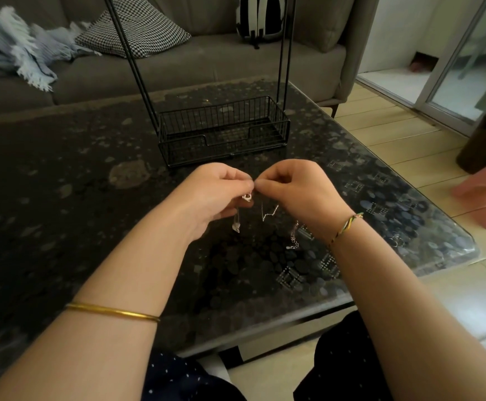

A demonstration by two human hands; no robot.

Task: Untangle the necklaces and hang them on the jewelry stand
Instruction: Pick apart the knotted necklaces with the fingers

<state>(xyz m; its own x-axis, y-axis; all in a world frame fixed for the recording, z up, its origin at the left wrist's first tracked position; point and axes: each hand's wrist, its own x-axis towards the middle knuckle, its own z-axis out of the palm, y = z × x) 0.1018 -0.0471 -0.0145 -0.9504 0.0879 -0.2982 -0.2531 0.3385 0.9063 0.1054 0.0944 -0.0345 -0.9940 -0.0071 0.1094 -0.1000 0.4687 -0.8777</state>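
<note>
Both bare forearms are extended from the lower corners of the view and brought together over the dark speckled surface [62, 169], just in front of the jewelry stand [221, 131]. The left hand [215, 195] is held with its fingers curled inward, and its grip is pinched on a fine chain between thumb and forefinger. The right hand [296, 192] is set opposite it, knuckles up and fingers curled, with its grip likewise pressed on the chain at the thumb tip. The two thumb tips are brought very close; whether they touch cannot be told.

The necklaces [269, 212] are hung from between the hands, above the surface. A round clasp [247, 197] is seen just under the left thumb, and a pale pendant [236, 225] is dangled below the left palm. A thin loop of chain is sagged between the hands, and a further chain end [293, 241] is hung beneath the right wrist. Whether the lowest ends touch the surface cannot be told.

The stand's black wire basket is set on the surface, with thin uprights rising out of view. A gold bangle [111, 311] is worn on the left forearm and a woven thread bracelet [346, 227] on the right wrist. A grey sofa [207, 65] with a patterned cushion [134, 33] is seen behind.
</note>
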